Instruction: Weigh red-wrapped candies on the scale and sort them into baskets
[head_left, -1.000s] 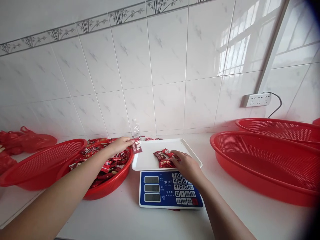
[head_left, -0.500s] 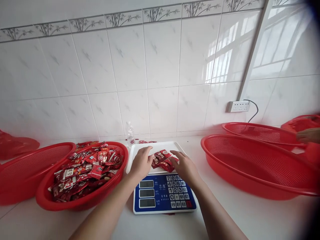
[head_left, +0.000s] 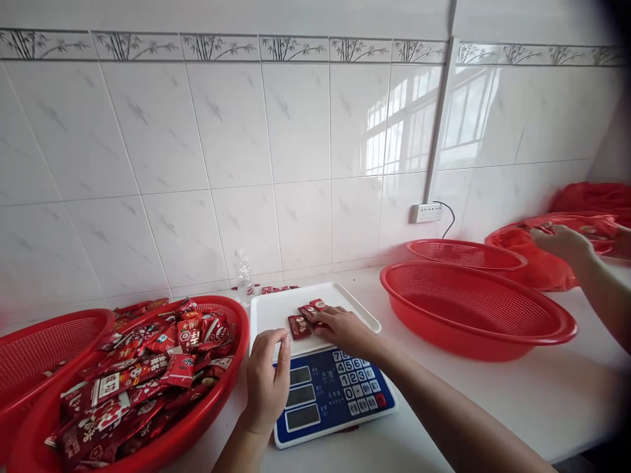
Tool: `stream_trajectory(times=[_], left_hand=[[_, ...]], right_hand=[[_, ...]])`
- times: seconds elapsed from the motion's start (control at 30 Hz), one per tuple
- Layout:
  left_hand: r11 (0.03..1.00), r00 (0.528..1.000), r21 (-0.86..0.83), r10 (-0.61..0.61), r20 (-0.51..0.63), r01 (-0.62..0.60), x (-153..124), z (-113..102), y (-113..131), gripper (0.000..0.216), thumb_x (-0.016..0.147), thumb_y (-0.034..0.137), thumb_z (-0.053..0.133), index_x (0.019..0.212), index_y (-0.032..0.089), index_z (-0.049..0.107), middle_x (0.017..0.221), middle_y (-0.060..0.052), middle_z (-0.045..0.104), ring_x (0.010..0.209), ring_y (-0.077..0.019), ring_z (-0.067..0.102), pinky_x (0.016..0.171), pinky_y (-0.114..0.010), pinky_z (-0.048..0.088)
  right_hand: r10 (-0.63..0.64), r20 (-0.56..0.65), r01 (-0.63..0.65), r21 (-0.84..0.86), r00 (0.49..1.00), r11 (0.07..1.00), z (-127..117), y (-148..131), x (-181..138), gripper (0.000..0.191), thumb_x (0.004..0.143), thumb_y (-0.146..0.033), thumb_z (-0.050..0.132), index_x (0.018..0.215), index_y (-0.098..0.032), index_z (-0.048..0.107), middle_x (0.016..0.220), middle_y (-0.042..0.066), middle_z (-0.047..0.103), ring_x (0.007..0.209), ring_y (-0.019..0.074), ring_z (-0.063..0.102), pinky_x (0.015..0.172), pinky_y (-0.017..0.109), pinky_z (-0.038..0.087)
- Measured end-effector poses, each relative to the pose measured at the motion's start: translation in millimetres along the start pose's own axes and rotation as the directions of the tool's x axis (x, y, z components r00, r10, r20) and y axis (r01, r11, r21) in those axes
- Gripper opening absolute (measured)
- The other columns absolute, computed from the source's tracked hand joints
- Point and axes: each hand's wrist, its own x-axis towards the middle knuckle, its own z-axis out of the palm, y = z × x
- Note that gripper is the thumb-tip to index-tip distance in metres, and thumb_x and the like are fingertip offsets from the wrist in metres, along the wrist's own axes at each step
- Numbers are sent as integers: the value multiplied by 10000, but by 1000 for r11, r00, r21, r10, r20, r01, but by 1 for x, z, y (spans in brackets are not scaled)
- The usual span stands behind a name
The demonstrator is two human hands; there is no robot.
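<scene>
Packets on the scale tray, right hand over them

Small red and dark-red packets, at least three showing, lie close together on the white tray above the scale. Right hand reaches across from the right, fingers down on the nearer end of the group; cannot tell whether it pinches one or only presses. Left hand at the tray's near left corner: fingers loosely curled, thumb apart from forefinger, nothing seen in it.

Step in hand, as I judge it: arranging packets on the tray. A next move from here would call for a light fingertip pinch, the film looking slick.

Packets flat, crimped-edged, glossy. Tray smooth, shallow, round-cornered. Scale front: blue panel, pale square keys, three grey display windows, too dim to read.

Left of the scale, a red plastic basket with a heaped pile of similar packets. Behind, a clear ribbed bottle. To the right, an oval basket, mesh-walled. Farther right, a co-worker's hand over a thin, crumpled red bag.
</scene>
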Motion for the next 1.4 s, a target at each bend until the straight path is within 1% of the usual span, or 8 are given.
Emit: stream_trajectory(times=[0.27,0.43,0.77,0.87,1.0,1.17,1.27,1.4], left_hand=[[999,998,-36,-28,54,30,2,-1,4,168,908,246,444,957,201,599,821,-52,663,758,-171,642,672,-293,532],[997,998,-38,-60,26,61,3,-1,-1,169,900,259,456,945,199,607,813,-51,670,756,-176,649,670,-296,534],[987,990,-73,-137,36,140,1,-2,-6,194,912,289,441,976,188,593,862,-65,668,797,-177,648,708,-308,541],[986,988,-74,-149,44,152,0,-2,-6,192,913,288,441,982,189,589,875,-66,668,816,-179,648,726,-313,542],[985,988,-79,-150,27,152,-1,-1,-6,192,910,284,449,999,183,586,901,-71,667,839,-183,647,738,-315,539],[994,994,-35,-108,-3,108,-1,-1,-8,189,912,266,447,1005,174,583,889,-69,667,815,-176,647,727,-312,537],[998,998,0,-62,-10,62,0,-2,-11,181,913,250,442,981,171,591,856,-65,672,787,-172,650,711,-305,536],[998,998,36,-60,-25,61,2,-4,-15,177,914,237,436,957,171,594,846,-69,679,783,-172,649,698,-295,534]], right_hand=[[152,-259,-164,-24,954,986,-4,14,16,304,933,-305,314,1016,-224,595,863,25,679,755,154,609,655,244,399],[252,-362,-288,-49,897,956,-17,36,24,289,919,-350,347,994,-240,603,801,16,690,724,170,623,602,240,386],[488,-487,-610,-125,725,782,-109,117,-26,405,919,-422,323,1109,-177,584,909,136,682,799,277,627,592,330,390],[536,-435,-645,-150,724,749,-122,133,-42,448,914,-404,353,1146,-96,581,993,218,653,927,328,611,665,393,412],[443,-346,-525,-190,827,830,-101,118,-29,450,911,-397,374,1259,-149,514,1292,189,516,1248,328,401,902,466,369],[193,-58,-199,-152,980,968,-36,51,20,540,893,-534,355,1328,-231,457,1411,88,421,1323,241,313,1024,414,309],[84,127,-70,-115,988,991,-2,12,44,638,817,-642,411,1362,-311,411,1456,62,365,1357,317,233,1014,499,292],[-35,253,63,-104,967,993,20,-20,58,670,747,-681,487,1322,-339,458,1405,81,435,1303,378,307,969,586,284]])
